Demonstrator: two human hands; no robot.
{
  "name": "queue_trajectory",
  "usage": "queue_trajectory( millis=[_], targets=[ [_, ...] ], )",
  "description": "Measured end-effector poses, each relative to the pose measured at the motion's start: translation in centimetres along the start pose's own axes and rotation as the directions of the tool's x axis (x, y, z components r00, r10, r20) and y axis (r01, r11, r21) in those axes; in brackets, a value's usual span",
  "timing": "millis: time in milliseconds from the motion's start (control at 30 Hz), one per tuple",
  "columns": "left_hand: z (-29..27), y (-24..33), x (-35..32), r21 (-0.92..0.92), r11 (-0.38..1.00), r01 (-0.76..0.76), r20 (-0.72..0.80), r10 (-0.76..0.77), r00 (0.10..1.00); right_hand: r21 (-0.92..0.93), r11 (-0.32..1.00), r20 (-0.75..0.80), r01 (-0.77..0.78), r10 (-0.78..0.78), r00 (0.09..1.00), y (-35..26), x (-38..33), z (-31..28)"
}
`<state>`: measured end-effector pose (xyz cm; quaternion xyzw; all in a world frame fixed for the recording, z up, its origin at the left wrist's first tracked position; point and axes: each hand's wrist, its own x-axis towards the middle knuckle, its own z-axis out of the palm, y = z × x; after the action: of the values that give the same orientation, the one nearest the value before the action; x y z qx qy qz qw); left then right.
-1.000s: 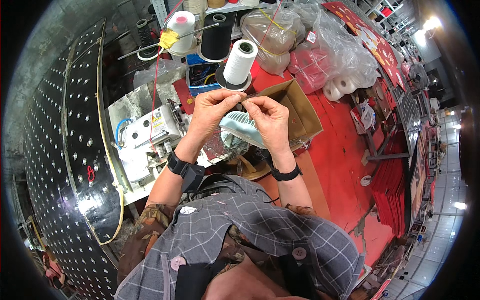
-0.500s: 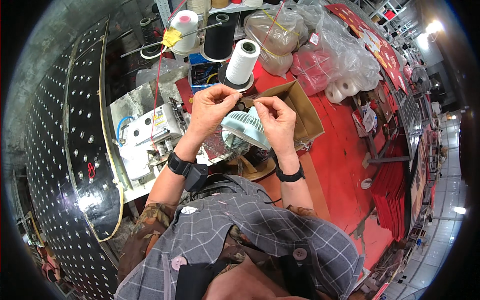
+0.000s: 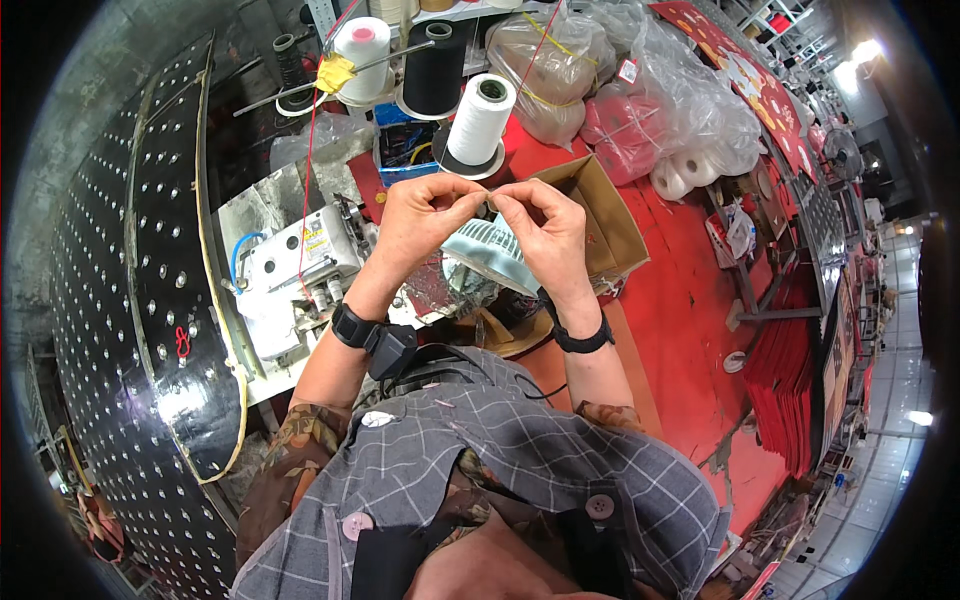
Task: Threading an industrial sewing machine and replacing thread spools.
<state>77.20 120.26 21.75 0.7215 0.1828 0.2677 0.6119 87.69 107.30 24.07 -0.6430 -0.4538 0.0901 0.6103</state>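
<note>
My left hand [image 3: 424, 222] and my right hand [image 3: 552, 240] are raised with their fingertips brought together, thumb and forefinger pinched on each. Whatever lies between the fingertips is too small to make out. Just below them sits a pale blue-green fan [image 3: 487, 248] with a slotted grille, partly covered by my right hand. A white cone of thread [image 3: 481, 122] stands on a dark round base just beyond the fingertips. Left of my left hand is a white sewing machine [image 3: 302, 252], with a red thread [image 3: 309, 180] running down to it.
An open cardboard box [image 3: 622, 222] stands right of my right hand. Behind are a blue bin [image 3: 392, 172], a black thread cone [image 3: 432, 75] and a metal rod [image 3: 385, 62]. Plastic bags [image 3: 705, 120] lie on the red table [image 3: 680, 290]; a studded black panel [image 3: 120, 280] rises at left.
My right hand has moved slightly left and up, so its fingertips now meet those of my left hand. The gap between them has closed.
</note>
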Motion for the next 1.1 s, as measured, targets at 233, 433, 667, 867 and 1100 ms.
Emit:
queue_trajectory(
  millis=[233, 433, 667, 867, 1100],
  targets=[
    [-0.2, 0.7, 0.2, 0.103, 0.980, -0.169, 0.059, 0.164, 0.985, -0.019, 0.993, -0.011, -0.114, 0.114, 0.993, 0.4, 0.4, 0.3],
    [-0.5, 1.2, -0.1, 0.199, 0.956, -0.217, 0.111, 0.198, 0.974, -0.061, 0.992, -0.035, -0.115, 0.113, 0.993, 0.3, 0.4, 0.5],
    [-0.1, 0.4, 0.2, 0.221, 0.938, -0.266, 0.051, 0.261, 0.964, -0.092, 0.989, 0.020, -0.118, 0.120, 0.993, -0.1, 0.5, 0.4],
    [-0.5, 0.2, -0.1, 0.164, 0.963, -0.214, 0.151, 0.190, 0.970, -0.122, 0.990, 0.092, 0.066, -0.055, 0.994, 0.2, 1.4, -0.3],
    [-0.4, 0.1, -0.3, 0.058, 0.987, -0.152, 0.057, 0.149, 0.987, -0.092, 0.993, 0.050, -0.081, 0.085, 0.995, 0.3, 0.9, 0.2]
  ],
)
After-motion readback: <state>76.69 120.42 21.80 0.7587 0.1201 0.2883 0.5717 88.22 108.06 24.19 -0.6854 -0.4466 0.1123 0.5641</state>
